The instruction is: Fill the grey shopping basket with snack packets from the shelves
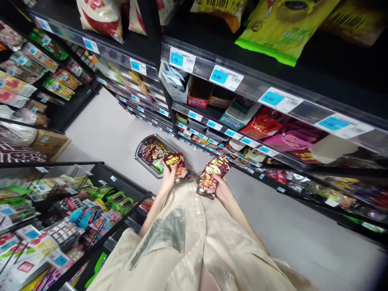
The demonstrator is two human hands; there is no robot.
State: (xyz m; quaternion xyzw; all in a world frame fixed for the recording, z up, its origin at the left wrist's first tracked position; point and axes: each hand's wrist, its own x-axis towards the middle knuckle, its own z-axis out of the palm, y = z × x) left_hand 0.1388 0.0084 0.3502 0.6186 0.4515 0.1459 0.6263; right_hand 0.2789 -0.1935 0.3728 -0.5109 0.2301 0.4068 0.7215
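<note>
My left hand (170, 176) is closed on a dark brown snack packet (177, 165) with yellow lettering, the thumb lying across its front. In my right hand (222, 186) are brown snack packets (208, 178) of the same look, fanned so that more than one edge shows; how many cannot be made out. Both hands are in front of my body, a little apart. Just beyond the left hand, a black shopping basket (140, 155) stands on the floor, holding many small colourful packets (153, 150).
Shelving with price tags (226, 76) rises at the right, with snack boxes (198, 95) and a yellow-green bag (285, 30) on it. Racks of bagged snacks (121, 202) line the left. A cardboard box (50, 139) sits at the left. Grey floor (100, 117) runs between.
</note>
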